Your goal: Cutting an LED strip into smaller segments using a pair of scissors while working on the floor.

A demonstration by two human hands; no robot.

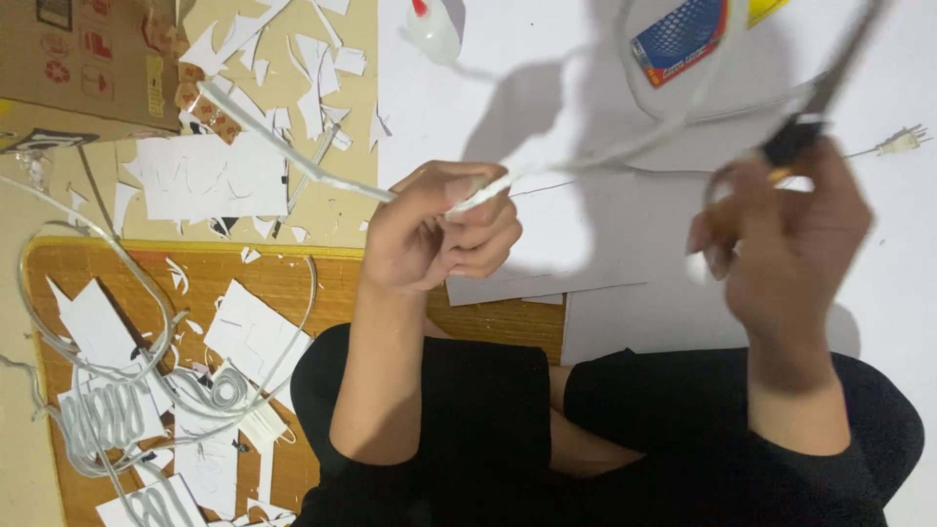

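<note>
My black-clad knees [508, 429] lay nearest the lens, crossed beneath both forearms. At far left, coils of white cable [107, 410] and white paper scraps [249, 332] covered the bamboo mat [283, 268]; a cardboard box [68, 59] stood beyond them. My left hand [439, 234] was closed, thumb and curled fingers pinching the white flat cord [293, 156] where it met the palm. The cord's long axis ran up and leftward from that pinch toward the box, and rightward in a blurred span toward my other hand. My right hand [791, 234] was wrapped about the dark handles of a pair of scissors [830, 88], blades angled up and to the right, away from the cord; whether the blades stood apart I could not tell through the blur. The pinch point lay left of the scissors, with the cord stretched between. A glue bottle [432, 29] and a two-pin plug [903, 141] rested on the white sheet [625, 283] beyond.
</note>
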